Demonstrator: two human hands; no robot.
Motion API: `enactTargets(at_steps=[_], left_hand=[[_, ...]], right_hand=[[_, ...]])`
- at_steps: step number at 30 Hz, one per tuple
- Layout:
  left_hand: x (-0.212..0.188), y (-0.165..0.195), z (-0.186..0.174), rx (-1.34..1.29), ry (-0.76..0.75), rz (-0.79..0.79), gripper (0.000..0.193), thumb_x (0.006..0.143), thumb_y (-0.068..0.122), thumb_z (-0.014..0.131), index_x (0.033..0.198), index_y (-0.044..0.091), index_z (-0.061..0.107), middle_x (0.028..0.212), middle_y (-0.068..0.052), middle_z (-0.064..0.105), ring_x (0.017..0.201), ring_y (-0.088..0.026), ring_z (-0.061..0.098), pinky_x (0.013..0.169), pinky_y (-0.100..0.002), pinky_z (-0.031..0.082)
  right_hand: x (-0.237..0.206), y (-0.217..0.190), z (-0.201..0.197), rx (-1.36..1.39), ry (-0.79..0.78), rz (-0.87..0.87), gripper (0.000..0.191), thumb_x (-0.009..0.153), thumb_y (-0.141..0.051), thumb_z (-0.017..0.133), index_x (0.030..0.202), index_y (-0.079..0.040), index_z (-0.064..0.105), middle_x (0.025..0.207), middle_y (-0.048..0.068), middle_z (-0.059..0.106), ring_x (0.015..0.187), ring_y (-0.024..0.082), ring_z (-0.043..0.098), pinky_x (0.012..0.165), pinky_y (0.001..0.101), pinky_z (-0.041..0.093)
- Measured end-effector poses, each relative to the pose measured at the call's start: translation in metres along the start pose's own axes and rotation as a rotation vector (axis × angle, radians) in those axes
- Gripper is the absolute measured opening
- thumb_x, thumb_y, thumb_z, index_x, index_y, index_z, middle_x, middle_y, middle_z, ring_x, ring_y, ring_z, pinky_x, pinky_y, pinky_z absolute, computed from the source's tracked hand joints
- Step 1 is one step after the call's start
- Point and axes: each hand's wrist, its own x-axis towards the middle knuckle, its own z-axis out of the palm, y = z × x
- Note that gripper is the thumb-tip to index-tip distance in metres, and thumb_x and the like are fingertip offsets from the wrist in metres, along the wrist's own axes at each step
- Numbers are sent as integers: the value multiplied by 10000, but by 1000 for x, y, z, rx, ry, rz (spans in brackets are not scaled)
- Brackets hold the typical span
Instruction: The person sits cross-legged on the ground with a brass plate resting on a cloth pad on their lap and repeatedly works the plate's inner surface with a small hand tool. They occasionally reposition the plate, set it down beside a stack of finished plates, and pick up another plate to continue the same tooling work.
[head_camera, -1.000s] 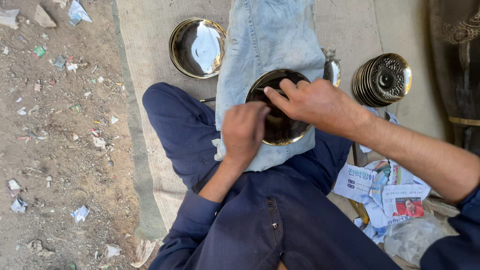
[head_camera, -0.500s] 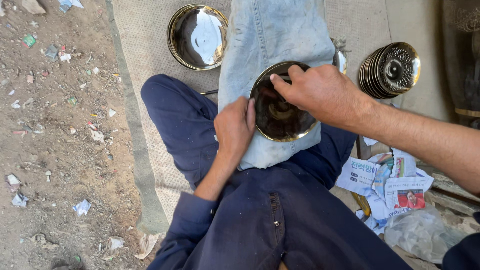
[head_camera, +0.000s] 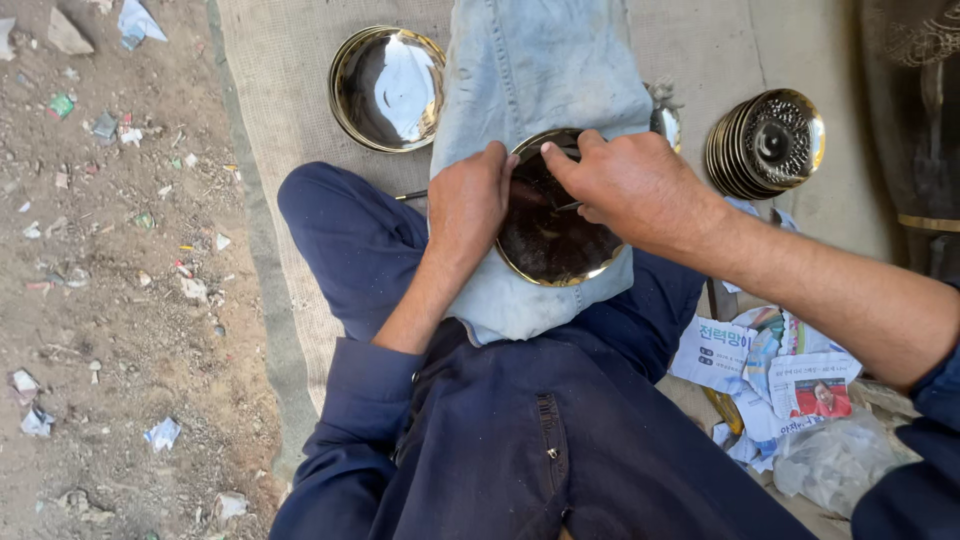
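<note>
A round brass plate (head_camera: 552, 238) lies on a pale blue denim cloth (head_camera: 540, 80) spread over my lap. My left hand (head_camera: 468, 200) grips the plate's left rim with the fingers curled over its edge. My right hand (head_camera: 630, 185) rests over the plate's upper right part and pinches a thin metal tool (head_camera: 568, 207) whose tip touches the plate's inner surface. Most of the tool is hidden under the fingers.
Another shiny brass plate (head_camera: 388, 88) lies on the woven mat (head_camera: 290, 200) at upper left. A stack of several patterned brass plates (head_camera: 765, 142) stands on edge at the right. Crumpled newspaper (head_camera: 770, 370) and a plastic bag (head_camera: 835, 460) lie lower right. Littered dirt ground (head_camera: 110, 280) spreads left.
The plate has shifted slightly on my lap. My left hand slid up to the plate's rim, and my right hand moved lower over the plate with the tool.
</note>
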Motion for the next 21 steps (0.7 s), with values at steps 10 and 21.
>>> enactTargets(at_steps=[10, 21], left_hand=[[-83, 35, -9, 15, -53, -366, 263, 1003, 302, 601, 840, 99, 636, 652, -196, 646, 602, -455, 632, 538, -570, 475], [-1, 3, 4, 2, 36, -11, 301, 1018, 296, 623, 835, 62, 576, 718, -169, 651, 682, -426, 639, 580, -542, 466]], right_hand=[[-4, 6, -4, 67, -92, 145, 818, 707, -309, 867, 1424, -62, 561, 878, 211, 675, 746, 371, 723, 593, 453, 579], [-3, -1, -3, 89, -81, 197, 764, 705, -236, 872, 1380, -25, 581, 853, 204, 691, 779, 380, 728, 638, 465, 588]])
